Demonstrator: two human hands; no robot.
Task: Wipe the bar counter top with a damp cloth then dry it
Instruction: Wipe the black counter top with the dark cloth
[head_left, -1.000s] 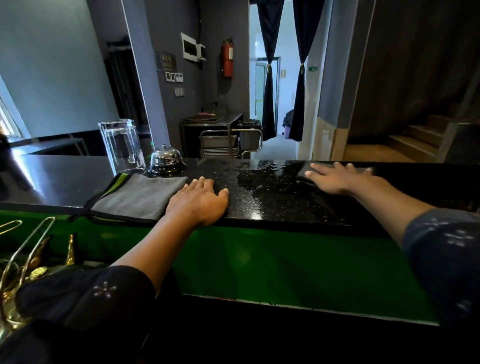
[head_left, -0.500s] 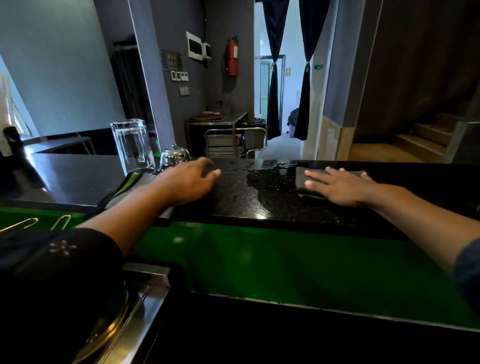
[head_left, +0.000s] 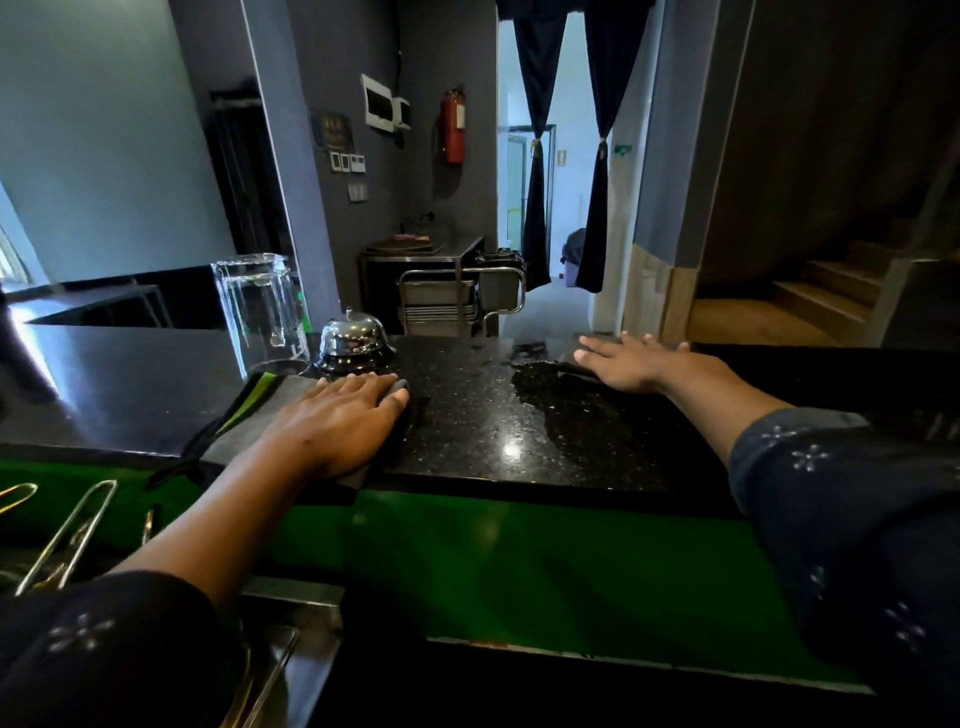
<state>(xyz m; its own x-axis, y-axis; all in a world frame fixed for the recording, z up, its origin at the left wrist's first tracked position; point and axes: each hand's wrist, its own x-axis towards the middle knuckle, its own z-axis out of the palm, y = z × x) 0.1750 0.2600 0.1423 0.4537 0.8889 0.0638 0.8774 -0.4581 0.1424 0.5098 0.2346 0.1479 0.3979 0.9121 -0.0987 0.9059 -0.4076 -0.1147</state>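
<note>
1. The left hand (head_left: 337, 423), at centre-left of the frame, lies with its fingers (head_left: 363, 387) straight and flat, pressing on a grey cloth (head_left: 249, 426) with a green-and-black edge, near the front edge of the black speckled bench (head_left: 467, 431).
2. The right hand (head_left: 639, 364), right of centre, has its fingers spread flat on a dark cloth (head_left: 571, 370) at the far edge of the bench, beside a wet patch (head_left: 566, 400).
3. Two cloths, one clear glass jug (head_left: 257, 306) and one chrome bell (head_left: 353, 338) stand left of centre.
4. One red fire extinguisher (head_left: 453, 130) hangs at upper centre; the wall plaque's writing cannot be read.
</note>
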